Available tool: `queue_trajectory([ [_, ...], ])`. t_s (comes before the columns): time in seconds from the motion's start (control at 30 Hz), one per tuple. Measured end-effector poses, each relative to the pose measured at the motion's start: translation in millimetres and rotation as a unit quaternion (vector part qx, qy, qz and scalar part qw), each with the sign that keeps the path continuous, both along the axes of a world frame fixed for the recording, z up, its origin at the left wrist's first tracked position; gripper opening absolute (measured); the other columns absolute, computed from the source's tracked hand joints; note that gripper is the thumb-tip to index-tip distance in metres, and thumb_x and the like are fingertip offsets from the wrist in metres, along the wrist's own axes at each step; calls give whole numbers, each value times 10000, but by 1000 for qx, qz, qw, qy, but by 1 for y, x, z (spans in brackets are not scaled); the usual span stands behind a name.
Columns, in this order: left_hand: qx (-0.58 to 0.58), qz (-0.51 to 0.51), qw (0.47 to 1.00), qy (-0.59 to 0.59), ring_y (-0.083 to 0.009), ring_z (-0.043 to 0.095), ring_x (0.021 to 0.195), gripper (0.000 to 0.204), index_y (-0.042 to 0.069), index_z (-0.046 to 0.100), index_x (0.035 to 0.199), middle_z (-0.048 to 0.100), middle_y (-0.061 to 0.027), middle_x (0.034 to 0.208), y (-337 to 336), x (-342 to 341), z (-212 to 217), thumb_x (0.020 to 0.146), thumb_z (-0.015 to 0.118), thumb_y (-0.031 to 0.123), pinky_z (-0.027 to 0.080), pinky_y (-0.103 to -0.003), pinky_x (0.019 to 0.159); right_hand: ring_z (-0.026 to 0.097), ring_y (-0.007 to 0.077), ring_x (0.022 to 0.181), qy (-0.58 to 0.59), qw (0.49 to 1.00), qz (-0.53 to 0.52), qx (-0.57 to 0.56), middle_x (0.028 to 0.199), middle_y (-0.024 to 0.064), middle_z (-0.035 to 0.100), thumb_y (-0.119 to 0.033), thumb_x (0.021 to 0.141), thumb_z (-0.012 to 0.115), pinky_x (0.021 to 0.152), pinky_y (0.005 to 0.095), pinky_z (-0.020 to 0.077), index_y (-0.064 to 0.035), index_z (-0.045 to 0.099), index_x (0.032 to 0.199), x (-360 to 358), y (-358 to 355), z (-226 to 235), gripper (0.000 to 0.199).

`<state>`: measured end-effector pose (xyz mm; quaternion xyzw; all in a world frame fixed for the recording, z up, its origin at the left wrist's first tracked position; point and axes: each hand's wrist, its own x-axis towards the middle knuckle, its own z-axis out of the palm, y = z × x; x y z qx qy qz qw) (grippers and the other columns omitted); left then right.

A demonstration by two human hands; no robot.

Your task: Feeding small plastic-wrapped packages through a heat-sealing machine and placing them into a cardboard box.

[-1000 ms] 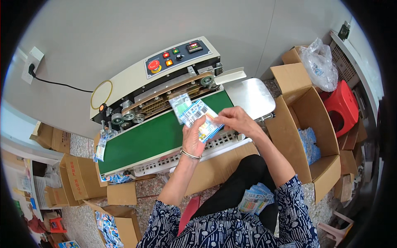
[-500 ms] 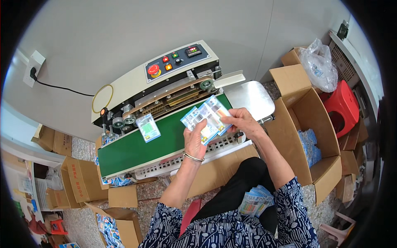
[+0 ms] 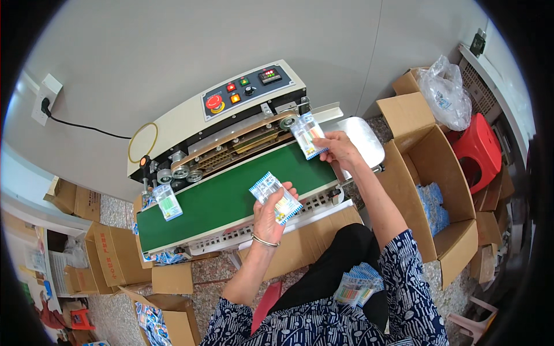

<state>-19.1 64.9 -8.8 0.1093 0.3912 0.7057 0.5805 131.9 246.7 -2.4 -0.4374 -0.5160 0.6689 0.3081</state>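
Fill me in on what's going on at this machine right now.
A seated person is feeding small packets into a band sealing machine. The right hand holds one packet at the machine's infeed end, above the green conveyor belt. The left hand holds a small stack of packets over the belt. Another packet lies near the belt's far left end.

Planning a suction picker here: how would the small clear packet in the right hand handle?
The packet looks thin and flat, pinched by the right hand at one edge, so probably light. It stays fairly straight, suggesting some stiffness. Its glossy film may be slippery.
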Motion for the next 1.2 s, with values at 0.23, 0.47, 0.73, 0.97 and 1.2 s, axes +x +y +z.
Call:
queue_trajectory([
  [0.23,18,-29,999,-23,-245,607,944,388,-1,483,1155,597,-161,1070,14,4,2,911,536,296,518,-397,833,516,85,445,-68,990,92,77,587,11,572,-230,804,659,396,215,384,-15,649,786,-48,-8,-7,217],
  [0.47,92,-28,995,-38,-199,582,970,455,-6,474,1178,578,-125,1101,35,-7,1,932,471,377,500,-349,839,585,98,637,-83,983,128,100,678,31,619,-342,765,689,542,253,440,-58,684,802,-17,-58,43,286],
  [0.73,136,-65,989,-7,-160,508,1068,497,25,419,1246,514,-87,1192,49,11,4,925,480,400,413,-325,926,572,48,679,83,987,140,-1,795,16,661,-171,804,664,648,213,442,-22,677,910,-5,-60,13,184],
  [0.97,72,-70,995,29,-220,490,1103,413,48,420,1221,500,-131,1230,11,2,0,939,466,346,403,-370,943,485,18,532,33,999,-4,36,729,2,642,-185,825,639,449,185,347,-32,661,903,13,-4,-2,173],
  [1.2,26,-109,994,4,-233,530,1071,386,44,450,1202,540,-148,1185,-22,19,-16,939,475,325,441,-384,913,501,36,551,-18,999,24,35,700,-5,632,-208,806,651,444,191,326,-52,676,892,-2,19,-1,180],
])
